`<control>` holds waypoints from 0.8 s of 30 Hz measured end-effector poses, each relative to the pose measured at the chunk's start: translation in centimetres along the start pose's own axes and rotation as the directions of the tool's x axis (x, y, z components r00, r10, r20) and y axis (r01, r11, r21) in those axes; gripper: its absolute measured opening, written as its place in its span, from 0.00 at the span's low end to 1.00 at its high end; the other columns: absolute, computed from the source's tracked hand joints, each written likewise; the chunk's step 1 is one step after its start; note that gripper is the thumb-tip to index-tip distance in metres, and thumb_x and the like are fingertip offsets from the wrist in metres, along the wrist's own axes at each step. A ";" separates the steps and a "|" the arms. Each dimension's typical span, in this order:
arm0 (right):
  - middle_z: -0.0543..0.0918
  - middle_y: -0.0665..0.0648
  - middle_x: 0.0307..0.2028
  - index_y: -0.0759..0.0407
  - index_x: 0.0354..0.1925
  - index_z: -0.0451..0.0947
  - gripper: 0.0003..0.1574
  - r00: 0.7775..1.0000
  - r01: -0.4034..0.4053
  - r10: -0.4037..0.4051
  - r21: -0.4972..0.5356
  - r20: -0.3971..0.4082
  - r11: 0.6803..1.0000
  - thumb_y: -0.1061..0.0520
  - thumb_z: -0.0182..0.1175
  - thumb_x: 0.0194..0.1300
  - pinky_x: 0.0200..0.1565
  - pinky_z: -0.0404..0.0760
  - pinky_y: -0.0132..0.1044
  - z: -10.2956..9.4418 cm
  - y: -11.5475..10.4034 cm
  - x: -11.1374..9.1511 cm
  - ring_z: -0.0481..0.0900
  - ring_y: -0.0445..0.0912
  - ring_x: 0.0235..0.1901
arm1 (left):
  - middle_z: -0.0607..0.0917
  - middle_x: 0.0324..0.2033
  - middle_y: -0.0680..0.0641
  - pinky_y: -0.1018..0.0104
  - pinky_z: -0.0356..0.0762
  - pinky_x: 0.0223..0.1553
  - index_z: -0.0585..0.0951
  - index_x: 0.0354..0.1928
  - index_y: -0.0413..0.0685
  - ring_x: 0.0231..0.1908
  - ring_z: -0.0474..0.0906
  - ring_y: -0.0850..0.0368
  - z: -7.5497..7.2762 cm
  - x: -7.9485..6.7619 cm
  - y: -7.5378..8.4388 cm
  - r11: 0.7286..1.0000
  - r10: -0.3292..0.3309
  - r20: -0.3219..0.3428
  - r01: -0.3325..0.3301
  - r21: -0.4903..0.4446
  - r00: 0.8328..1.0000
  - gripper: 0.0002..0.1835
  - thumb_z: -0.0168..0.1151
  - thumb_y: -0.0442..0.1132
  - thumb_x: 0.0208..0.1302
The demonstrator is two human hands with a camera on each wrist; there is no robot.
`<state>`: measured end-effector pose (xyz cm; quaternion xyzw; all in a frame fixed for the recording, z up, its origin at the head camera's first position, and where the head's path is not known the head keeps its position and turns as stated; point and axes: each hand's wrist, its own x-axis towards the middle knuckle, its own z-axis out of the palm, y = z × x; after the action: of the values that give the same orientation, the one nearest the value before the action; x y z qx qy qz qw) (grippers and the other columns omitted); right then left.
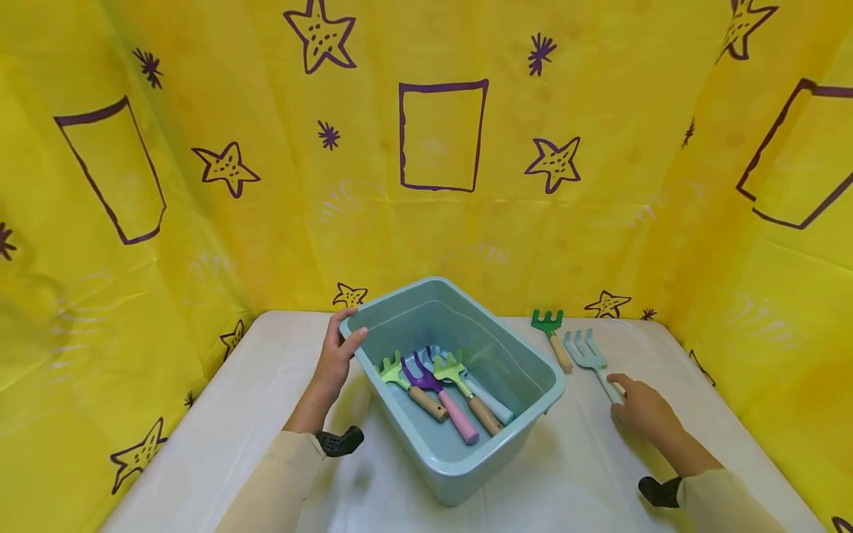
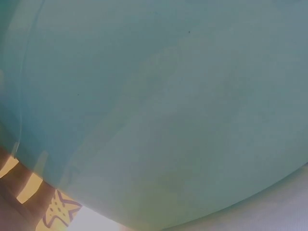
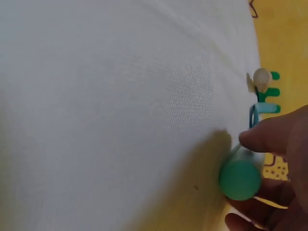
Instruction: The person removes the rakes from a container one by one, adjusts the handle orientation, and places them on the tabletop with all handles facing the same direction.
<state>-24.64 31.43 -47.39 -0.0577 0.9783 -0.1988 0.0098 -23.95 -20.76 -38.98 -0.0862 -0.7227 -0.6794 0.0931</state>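
A blue-grey plastic tub (image 1: 433, 459) stands tilted in angle on the table, its far left corner gripped by my left hand (image 1: 336, 355), thumb over the rim. Inside lie several small hand rakes: a light green hand rake (image 1: 426, 403), a purple one with a pink handle (image 1: 456, 414), another light green one (image 1: 483, 414) and a pale blue one (image 1: 493, 400). To the right, my right hand (image 1: 643, 411) holds a light blue hand rake (image 1: 586, 352) by its handle end. In the right wrist view, thumb and fingers surround the round handle end (image 3: 240, 180).
A dark green hand rake with a wooden handle (image 1: 560, 352) lies between the tub and the held rake. White cloth covers the table (image 1: 586, 474). Yellow sheets with purple drawings (image 1: 440, 229) rise at the back and both sides.
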 end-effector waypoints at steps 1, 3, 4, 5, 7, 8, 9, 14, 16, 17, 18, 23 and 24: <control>0.79 0.73 0.40 0.69 0.60 0.68 0.32 1.000 0.017 -0.017 -0.038 0.011 0.999 0.63 0.60 0.56 0.41 0.76 0.61 0.0 0.0 -0.2 0.78 0.64 0.39 | 0.63 0.64 0.33 0.40 0.61 0.62 0.56 0.68 0.41 0.61 0.63 0.34 0.0 0.0 0.0 1.000 -0.001 0.000 0.001 0.002 1.000 0.26 0.49 0.38 0.72; 0.80 0.73 0.41 0.69 0.61 0.68 0.34 0.999 0.040 -0.037 -0.094 0.031 0.995 0.63 0.60 0.55 0.40 0.76 0.61 -0.2 -0.1 -0.6 0.78 0.64 0.39 | 0.63 0.64 0.34 0.39 0.60 0.63 0.56 0.68 0.41 0.60 0.63 0.36 0.0 0.1 -0.2 1.000 0.000 -0.001 0.000 -0.005 1.000 0.26 0.50 0.38 0.72; 0.80 0.72 0.41 0.69 0.61 0.68 0.35 0.998 0.042 -0.038 -0.116 0.040 0.992 0.63 0.60 0.55 0.39 0.76 0.60 -0.3 -0.2 -0.8 0.79 0.63 0.37 | 0.63 0.64 0.34 0.38 0.59 0.63 0.56 0.68 0.42 0.60 0.63 0.36 0.0 0.3 -0.6 1.000 0.004 -0.002 -0.004 -0.003 1.000 0.27 0.50 0.39 0.73; 0.80 0.71 0.41 0.69 0.61 0.68 0.35 0.998 0.041 -0.035 -0.134 0.050 0.990 0.63 0.60 0.54 0.38 0.77 0.59 -0.4 -0.3 -1.0 0.79 0.61 0.36 | 0.63 0.64 0.34 0.38 0.59 0.63 0.56 0.69 0.42 0.61 0.63 0.35 0.0 0.3 -0.6 1.000 0.003 -0.001 -0.003 -0.007 1.000 0.27 0.50 0.38 0.73; 0.81 0.70 0.39 0.69 0.61 0.69 0.35 0.998 0.037 -0.028 -0.164 0.052 0.986 0.63 0.61 0.54 0.34 0.77 0.57 -0.5 -0.6 -1.4 0.79 0.60 0.34 | 0.63 0.64 0.35 0.42 0.62 0.62 0.55 0.69 0.42 0.60 0.64 0.38 0.0 0.2 -0.6 1.000 0.002 -0.001 -0.002 0.003 1.000 0.27 0.49 0.38 0.73; 0.81 0.69 0.39 0.69 0.61 0.70 0.35 0.999 0.041 -0.034 -0.177 0.042 0.983 0.63 0.61 0.53 0.33 0.77 0.56 -0.6 -0.8 -1.6 0.79 0.59 0.33 | 0.63 0.64 0.35 0.44 0.63 0.62 0.55 0.69 0.42 0.60 0.64 0.39 0.0 0.2 -0.5 1.000 0.002 0.000 -0.002 0.003 1.000 0.27 0.49 0.38 0.73; 0.82 0.69 0.39 0.69 0.61 0.70 0.35 0.999 0.040 -0.033 -0.184 0.040 0.982 0.64 0.61 0.53 0.33 0.78 0.56 -0.6 -0.9 -1.7 0.79 0.59 0.32 | 0.63 0.64 0.35 0.45 0.63 0.62 0.56 0.69 0.41 0.60 0.64 0.39 0.0 0.2 -0.4 1.000 0.001 0.000 -0.001 0.007 1.000 0.27 0.49 0.38 0.73; 0.80 0.74 0.44 0.71 0.63 0.68 0.36 0.999 0.017 -0.007 -0.186 0.052 0.982 0.64 0.60 0.55 0.39 0.77 0.60 -0.6 -1.2 -1.5 0.79 0.66 0.40 | 0.63 0.64 0.34 0.43 0.63 0.62 0.57 0.68 0.41 0.59 0.65 0.41 0.3 -0.2 0.3 1.000 0.003 0.004 -0.003 0.008 1.000 0.26 0.50 0.38 0.72; 0.78 0.76 0.48 0.71 0.64 0.67 0.36 0.998 -0.004 0.016 -0.179 0.064 0.984 0.64 0.60 0.57 0.42 0.76 0.62 -0.6 -1.3 -1.2 0.77 0.69 0.45 | 0.63 0.64 0.33 0.42 0.63 0.62 0.57 0.68 0.41 0.59 0.65 0.40 0.3 -0.2 0.4 1.000 0.006 0.005 -0.006 0.011 1.000 0.26 0.50 0.38 0.72; 0.77 0.77 0.49 0.72 0.64 0.66 0.36 0.998 -0.011 0.022 -0.175 0.064 0.984 0.64 0.59 0.57 0.44 0.75 0.62 -0.6 -1.4 -1.0 0.76 0.70 0.46 | 0.63 0.64 0.34 0.42 0.62 0.62 0.57 0.68 0.41 0.59 0.65 0.40 0.2 -0.2 0.4 1.000 0.006 0.005 -0.006 0.017 1.000 0.26 0.50 0.38 0.72; 0.77 0.77 0.50 0.72 0.64 0.66 0.36 0.998 -0.014 0.025 -0.173 0.063 0.985 0.64 0.59 0.57 0.45 0.74 0.63 -0.6 -1.5 -0.8 0.76 0.70 0.47 | 0.62 0.64 0.34 0.42 0.62 0.62 0.57 0.68 0.41 0.59 0.64 0.40 0.2 -0.2 0.4 1.000 0.006 0.005 -0.006 0.021 1.000 0.26 0.50 0.39 0.72; 0.73 0.79 0.53 0.74 0.65 0.64 0.36 0.997 -0.026 0.037 -0.141 0.070 0.990 0.64 0.58 0.59 0.50 0.71 0.65 -0.7 -1.7 0.4 0.73 0.71 0.49 | 0.62 0.65 0.34 0.43 0.62 0.63 0.56 0.69 0.41 0.60 0.64 0.40 0.1 -0.1 0.2 0.999 0.003 0.006 -0.004 0.034 1.000 0.27 0.50 0.39 0.72; 0.73 0.79 0.54 0.74 0.65 0.63 0.36 0.996 -0.028 0.038 -0.132 0.075 0.991 0.64 0.59 0.60 0.50 0.70 0.65 -0.7 -1.7 0.7 0.73 0.71 0.50 | 0.62 0.65 0.34 0.43 0.62 0.63 0.56 0.69 0.41 0.60 0.64 0.39 0.0 0.0 -0.1 0.999 0.000 0.005 -0.001 0.032 1.000 0.27 0.50 0.39 0.72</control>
<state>-25.16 30.09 -46.11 -0.0496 0.9889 -0.1317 0.0473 -24.01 -20.76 -39.10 -0.0867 -0.7336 -0.6676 0.0928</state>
